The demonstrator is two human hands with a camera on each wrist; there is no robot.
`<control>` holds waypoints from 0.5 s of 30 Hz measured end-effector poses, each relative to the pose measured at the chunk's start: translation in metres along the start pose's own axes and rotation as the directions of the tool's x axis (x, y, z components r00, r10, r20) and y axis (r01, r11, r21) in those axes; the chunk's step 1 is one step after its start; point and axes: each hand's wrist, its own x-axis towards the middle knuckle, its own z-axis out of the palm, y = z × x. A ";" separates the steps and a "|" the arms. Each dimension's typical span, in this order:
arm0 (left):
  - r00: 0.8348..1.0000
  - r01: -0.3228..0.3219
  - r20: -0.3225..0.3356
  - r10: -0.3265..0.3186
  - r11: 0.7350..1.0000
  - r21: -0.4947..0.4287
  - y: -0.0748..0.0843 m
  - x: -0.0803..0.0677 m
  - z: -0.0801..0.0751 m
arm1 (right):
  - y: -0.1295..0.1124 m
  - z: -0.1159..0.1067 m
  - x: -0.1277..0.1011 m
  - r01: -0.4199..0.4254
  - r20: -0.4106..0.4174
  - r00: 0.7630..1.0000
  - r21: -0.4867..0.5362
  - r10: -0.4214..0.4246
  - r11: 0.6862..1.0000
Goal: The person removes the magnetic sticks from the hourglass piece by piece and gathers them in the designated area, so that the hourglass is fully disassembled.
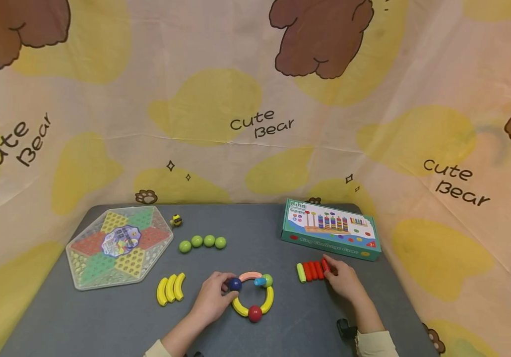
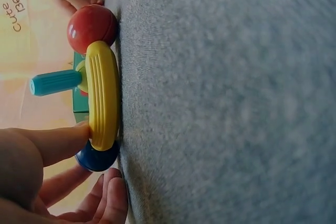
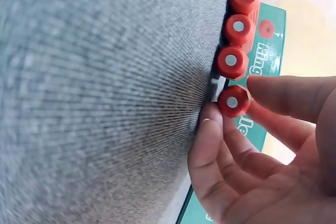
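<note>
Mid-table near the front edge, your left hand [image 1: 213,297] pinches the blue ball [image 1: 235,284] of the toy ring [image 1: 254,296]. Your right hand [image 1: 344,278] grips one of four red pegs [image 1: 326,265], rightward below the game box [image 1: 330,229]. Four green balls [image 1: 203,242] and three yellow arcs [image 1: 170,288] lie left.

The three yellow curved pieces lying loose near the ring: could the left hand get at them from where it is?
Probably yes. The left hand holds the blue ball of the ring, and the yellow curved pieces lie just to its left on bare grey table, with nothing between. It would have to let go first.
</note>
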 end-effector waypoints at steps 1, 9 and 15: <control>1.000 -0.003 -0.001 0.003 1.000 0.004 0.000 0.000 0.000 | 0.000 0.000 0.000 0.004 0.006 1.000 -0.002 -0.004 1.000; 1.000 -0.019 -0.021 0.020 0.999 0.044 0.001 -0.001 0.004 | -0.007 0.003 -0.004 -0.006 -0.097 0.995 0.003 0.006 1.000; 1.000 0.010 0.016 -0.011 0.999 0.051 0.006 -0.001 0.005 | -0.029 0.008 -0.012 0.044 -0.218 0.976 0.097 -0.022 0.994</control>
